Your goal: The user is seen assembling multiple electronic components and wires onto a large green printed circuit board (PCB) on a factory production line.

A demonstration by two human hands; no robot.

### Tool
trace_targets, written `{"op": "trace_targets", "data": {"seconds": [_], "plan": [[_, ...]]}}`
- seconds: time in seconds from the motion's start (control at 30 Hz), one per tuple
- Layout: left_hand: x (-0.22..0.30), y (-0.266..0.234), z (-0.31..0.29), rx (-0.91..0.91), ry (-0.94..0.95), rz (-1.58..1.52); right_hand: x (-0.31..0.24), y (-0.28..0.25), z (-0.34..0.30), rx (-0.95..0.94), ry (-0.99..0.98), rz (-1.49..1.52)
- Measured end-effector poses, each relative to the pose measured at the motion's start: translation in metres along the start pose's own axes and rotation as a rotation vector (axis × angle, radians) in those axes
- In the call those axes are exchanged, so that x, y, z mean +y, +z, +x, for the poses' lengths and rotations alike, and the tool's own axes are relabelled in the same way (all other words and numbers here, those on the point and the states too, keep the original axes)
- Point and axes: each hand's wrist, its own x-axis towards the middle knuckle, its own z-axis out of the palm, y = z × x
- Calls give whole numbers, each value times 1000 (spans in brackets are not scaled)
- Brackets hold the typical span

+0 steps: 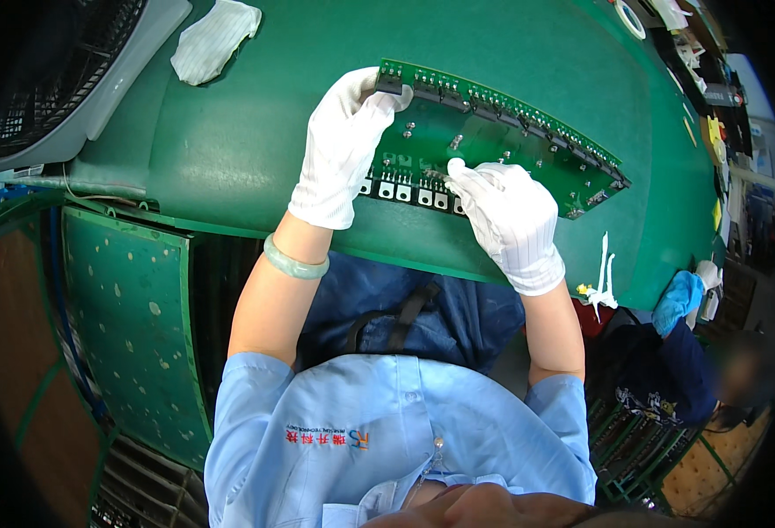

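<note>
A long green circuit board is held tilted over the green table. Black components line its far edge, and a row of black transistors with metal tabs runs along its near edge. My left hand, in a white striped glove, is closed on the board's left end, with thumb and fingers at the far corner. Over the near edge, my gloved right hand has thumb and forefinger pinched together beside the transistors' legs. What sits in that pinch, if anything, is too small to make out.
A white glove lies on the green table at the far left. Next to it stands a grey fan. White thin pieces lie at the near right edge. Further right, another person's blue-gloved hand shows.
</note>
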Motion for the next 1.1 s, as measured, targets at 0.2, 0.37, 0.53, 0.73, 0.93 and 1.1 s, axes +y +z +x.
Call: {"op": "trace_targets", "data": {"seconds": [0.2,0.37,0.53,0.73,0.93,1.1], "plan": [[-2,1,1,11,3,-77,-1,0,1,40,-8,-45],[-6,-2,0,-19,35,-119,-11,-9,9,-2,43,-15],[-5,-1,-1,-32,40,-128,-7,-7,9,143,127,30],[-4,0,-2,-14,38,-120,-5,-4,7,210,129,-34],[-4,0,-2,3,41,-81,-5,-5,7,203,187,-23],[-6,0,-1,-13,70,-110,-4,-6,7,196,161,-6]]}}
